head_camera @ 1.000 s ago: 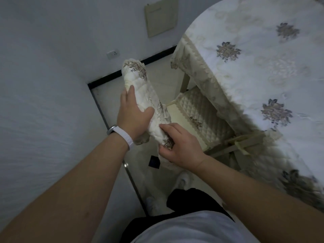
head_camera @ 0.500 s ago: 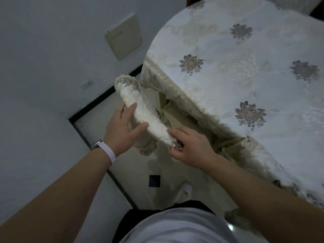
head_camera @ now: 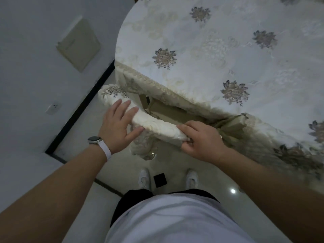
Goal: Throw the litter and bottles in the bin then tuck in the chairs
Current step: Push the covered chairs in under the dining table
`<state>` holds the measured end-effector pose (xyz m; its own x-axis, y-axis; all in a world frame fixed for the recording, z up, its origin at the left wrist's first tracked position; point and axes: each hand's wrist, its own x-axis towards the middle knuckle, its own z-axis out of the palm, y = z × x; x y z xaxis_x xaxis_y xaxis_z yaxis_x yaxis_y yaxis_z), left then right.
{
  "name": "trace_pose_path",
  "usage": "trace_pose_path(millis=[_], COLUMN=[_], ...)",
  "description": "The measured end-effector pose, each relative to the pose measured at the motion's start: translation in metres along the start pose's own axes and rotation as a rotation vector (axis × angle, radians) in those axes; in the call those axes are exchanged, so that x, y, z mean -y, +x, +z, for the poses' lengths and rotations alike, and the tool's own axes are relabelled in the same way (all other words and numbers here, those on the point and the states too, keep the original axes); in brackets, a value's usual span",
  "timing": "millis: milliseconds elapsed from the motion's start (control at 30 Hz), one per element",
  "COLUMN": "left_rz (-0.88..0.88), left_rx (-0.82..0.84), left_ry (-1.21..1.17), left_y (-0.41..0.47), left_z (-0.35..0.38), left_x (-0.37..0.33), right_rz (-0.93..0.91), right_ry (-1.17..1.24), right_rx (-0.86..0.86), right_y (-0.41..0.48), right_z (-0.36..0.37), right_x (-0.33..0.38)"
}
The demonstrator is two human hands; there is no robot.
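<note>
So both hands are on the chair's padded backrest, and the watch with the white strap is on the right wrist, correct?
Not quite: the head view shows the watch on the wrist of the left hand. Both it and the right hand are indeed on the chair's padded backrest.

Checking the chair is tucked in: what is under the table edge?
Tan wooden frame pieces show beneath the tablecloth fringe, beyond the chair back. Seat and legs are hidden by the cloth.
</note>
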<state>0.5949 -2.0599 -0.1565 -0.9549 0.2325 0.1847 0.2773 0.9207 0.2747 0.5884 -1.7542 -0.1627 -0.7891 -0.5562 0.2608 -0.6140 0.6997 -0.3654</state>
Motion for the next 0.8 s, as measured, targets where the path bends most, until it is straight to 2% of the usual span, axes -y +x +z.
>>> trace_pose_path(millis=[167,367,567,800], left_rz=[0.221,0.265,0.277,0.284], left_rx=[-0.067,-0.192,-0.228,-0.164], left_ry=[-0.058,-0.116,-0.137,-0.191], left_y=[0.017,0.021,0.032,0.052], left_z=[0.009,0.023,0.025,0.019], left_x=[0.021,0.03,0.036,0.047], right_rz=[0.223,0.458,0.508,0.505], right_ry=[-0.088,-0.154,-0.265,-0.305], right_rx=[-0.053,-0.138,-0.165,-0.266], right_y=[-0.012,-0.004,0.016,0.037], right_z=[0.008,0.018,0.031,0.042], right_x=[0.038,0.076,0.077,0.068])
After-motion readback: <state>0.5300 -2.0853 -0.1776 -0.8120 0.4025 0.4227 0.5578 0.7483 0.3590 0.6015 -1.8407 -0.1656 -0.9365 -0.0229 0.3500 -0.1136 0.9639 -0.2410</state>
